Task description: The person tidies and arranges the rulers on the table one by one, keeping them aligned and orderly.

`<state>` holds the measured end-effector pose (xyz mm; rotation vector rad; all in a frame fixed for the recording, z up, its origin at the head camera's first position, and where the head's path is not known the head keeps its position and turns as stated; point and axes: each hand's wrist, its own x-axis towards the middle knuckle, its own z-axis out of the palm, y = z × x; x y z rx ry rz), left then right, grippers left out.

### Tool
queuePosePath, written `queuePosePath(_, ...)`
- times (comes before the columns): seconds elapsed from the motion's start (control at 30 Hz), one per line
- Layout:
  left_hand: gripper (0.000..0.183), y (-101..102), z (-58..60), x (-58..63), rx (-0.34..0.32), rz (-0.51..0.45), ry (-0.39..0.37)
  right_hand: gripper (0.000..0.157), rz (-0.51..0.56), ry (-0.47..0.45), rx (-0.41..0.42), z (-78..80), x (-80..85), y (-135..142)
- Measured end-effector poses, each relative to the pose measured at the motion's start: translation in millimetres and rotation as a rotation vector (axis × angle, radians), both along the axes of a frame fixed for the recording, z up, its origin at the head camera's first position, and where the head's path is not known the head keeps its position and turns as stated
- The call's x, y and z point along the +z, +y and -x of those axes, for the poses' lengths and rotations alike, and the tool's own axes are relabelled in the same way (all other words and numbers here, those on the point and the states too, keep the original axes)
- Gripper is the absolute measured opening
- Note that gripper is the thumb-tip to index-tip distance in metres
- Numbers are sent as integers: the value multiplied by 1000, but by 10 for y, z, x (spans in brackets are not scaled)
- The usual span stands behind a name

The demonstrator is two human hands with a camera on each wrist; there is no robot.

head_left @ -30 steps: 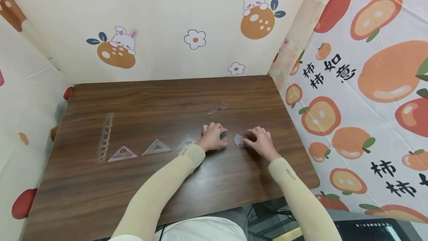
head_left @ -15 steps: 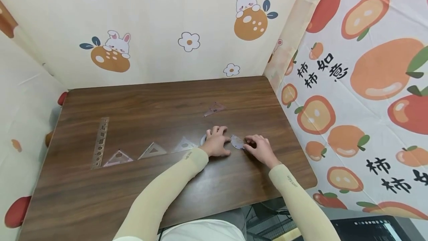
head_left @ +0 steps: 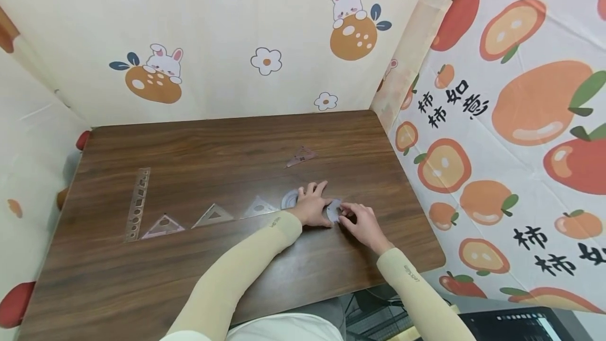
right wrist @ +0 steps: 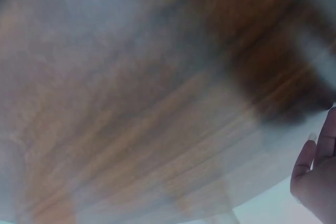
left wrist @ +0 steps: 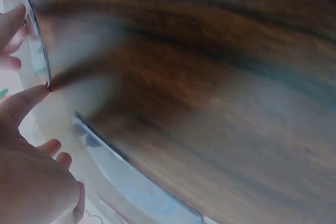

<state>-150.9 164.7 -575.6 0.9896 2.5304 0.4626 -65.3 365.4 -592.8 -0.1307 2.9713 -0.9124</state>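
Toward the right of the wooden table, my right hand (head_left: 363,225) pinches a small clear protractor (head_left: 333,210) by its right side. My left hand (head_left: 312,208), fingers spread, reaches its left side; in the left wrist view a fingertip of the left hand (left wrist: 31,166) touches one end of this protractor (left wrist: 38,45). Left of the left hand lies a second rounded clear protractor (head_left: 289,199), partly covered by that hand. The right wrist view catches only some fingers of the right hand (right wrist: 317,177) at its edge.
Leftward in a row lie a clear set square (head_left: 259,207), another set square (head_left: 213,214), a pinkish set square (head_left: 163,226) and an upright ruler (head_left: 138,204). A small pink set square (head_left: 301,157) lies farther back. Printed walls border the table (head_left: 213,141).
My left hand has shifted right, and the rounded protractor now shows on its left. My right hand has brought its protractor slightly left, up to the left hand. The head view has shifted a little.
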Motion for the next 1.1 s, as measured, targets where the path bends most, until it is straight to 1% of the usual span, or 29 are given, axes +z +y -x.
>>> queuePosePath(0.13, 81, 12, -35, -35, 3, 2, -2, 35, 64, -25, 8, -45, -27, -34)
queuePosePath(0.23, 87, 8, -51, -66, 21, -12, 7, 32, 122, -44, 18, -52, -24, -22)
queuePosePath(0.33, 92, -1, -60, -89, 48, -40, 21, 32, 143, -39, 19, -35, -14, 23)
queuePosePath(0.47, 94, -13, -86, -97, 87, -61, 57, 36, 112, -21, 23, 25, -6, 103)
queuePosePath(0.63, 94, -22, -157, -113, 137, -48, 97, 44, 41, -39, 41, 131, 16, 195)
queuePosePath(0.83, 84, 13, -215, -164, 197, -40, 152, 50, -53, -50, 85, 247, 71, 243)
queuePosePath(0.93, 73, 24, -218, -175, 212, -56, 180, 51, -71, -68, 98, 275, 80, 241)
queuePosePath(1.0, 65, 22, -213, -172, 214, -75, 183, 50, -80, -68, 97, 277, 71, 235)
queuePosePath(1.1, 54, 11, -207, -151, 214, -105, 158, 47, -80, -61, 83, 265, 37, 216)
